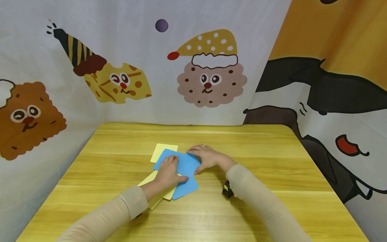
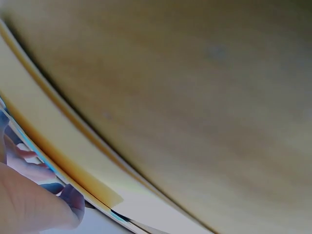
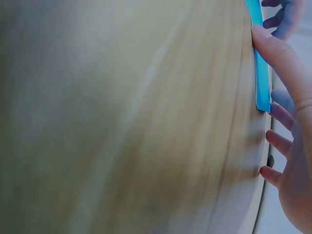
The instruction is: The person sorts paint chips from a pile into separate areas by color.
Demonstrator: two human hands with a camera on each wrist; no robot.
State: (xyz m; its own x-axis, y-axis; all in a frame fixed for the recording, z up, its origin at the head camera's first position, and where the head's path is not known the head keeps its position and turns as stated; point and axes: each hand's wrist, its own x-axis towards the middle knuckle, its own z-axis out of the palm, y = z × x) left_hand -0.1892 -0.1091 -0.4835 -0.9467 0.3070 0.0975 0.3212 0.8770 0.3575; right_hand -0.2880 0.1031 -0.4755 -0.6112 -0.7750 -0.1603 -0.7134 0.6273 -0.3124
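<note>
Several blue cards (image 1: 188, 163) with rounded corners overlap on the table, partly on top of yellow cards (image 1: 163, 152). My left hand (image 1: 167, 171) rests on the blue cards, its fingers forward and its thumb spread to the right; it hides part of the pile. At the pile's right end my right hand (image 1: 208, 157) holds a blue card by its edges, index finger at the far edge and thumb at the near one. In the right wrist view the thumb (image 3: 273, 46) touches the blue card (image 3: 262, 83), while other fingertips reach the table.
The wooden table (image 1: 257, 144) extends around the cards on every side. Behind it hangs a pale curtain (image 1: 130, 114) with cartoon biscuits and cheese. A small black device (image 1: 227, 190) sits under the right wrist.
</note>
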